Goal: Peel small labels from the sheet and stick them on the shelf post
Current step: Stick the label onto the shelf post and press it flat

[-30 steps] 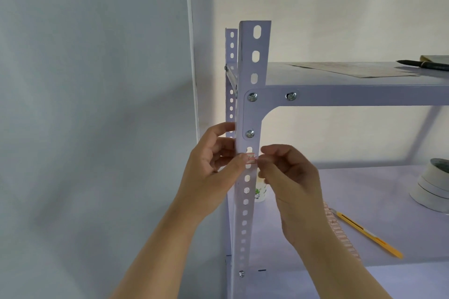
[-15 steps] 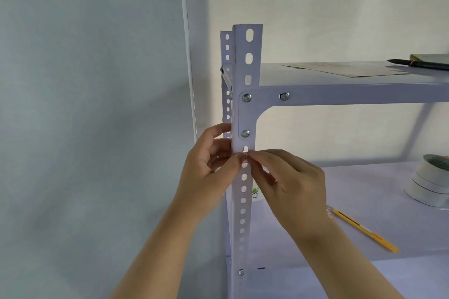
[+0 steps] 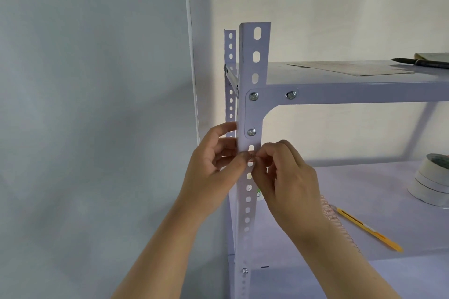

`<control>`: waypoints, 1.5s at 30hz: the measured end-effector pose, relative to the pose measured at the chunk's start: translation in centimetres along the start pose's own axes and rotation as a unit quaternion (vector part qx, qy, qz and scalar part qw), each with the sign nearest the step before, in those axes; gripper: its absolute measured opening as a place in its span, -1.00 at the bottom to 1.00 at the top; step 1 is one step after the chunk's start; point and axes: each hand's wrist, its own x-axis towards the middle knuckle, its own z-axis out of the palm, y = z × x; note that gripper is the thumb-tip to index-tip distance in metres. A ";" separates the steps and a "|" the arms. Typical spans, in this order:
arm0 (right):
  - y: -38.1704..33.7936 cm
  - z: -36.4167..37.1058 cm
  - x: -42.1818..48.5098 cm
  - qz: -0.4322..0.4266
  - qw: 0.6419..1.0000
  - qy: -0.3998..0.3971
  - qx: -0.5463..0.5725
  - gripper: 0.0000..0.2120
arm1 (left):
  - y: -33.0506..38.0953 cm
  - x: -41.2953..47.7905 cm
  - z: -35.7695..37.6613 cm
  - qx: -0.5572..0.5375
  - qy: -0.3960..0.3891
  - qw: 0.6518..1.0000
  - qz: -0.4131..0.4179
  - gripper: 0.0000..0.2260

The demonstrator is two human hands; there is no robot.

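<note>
Both the left hand (image 3: 213, 167) and right hand (image 3: 286, 172) pinch a small red-printed white label (image 3: 251, 156) against the perforated pale-lilac metal shelf post (image 3: 252, 109), just below its bolt. If either thumb slides, the label may go on crooked, crease, or bridge a slot and lift. The label sheet (image 3: 340, 228) lies on the lower shelf, behind the right wrist.

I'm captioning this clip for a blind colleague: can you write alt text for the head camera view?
Two hands, left hand and right hand, press a small label onto a pale perforated shelf post. On the shelf behind lie a yellow pen and rolls of tape.
</note>
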 end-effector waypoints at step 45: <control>0.2 -0.3 -0.6 0.093 0.988 0.007 0.121 -0.90 | -0.4 -0.1 -0.2 0.009 -0.003 1.000 0.010 -0.65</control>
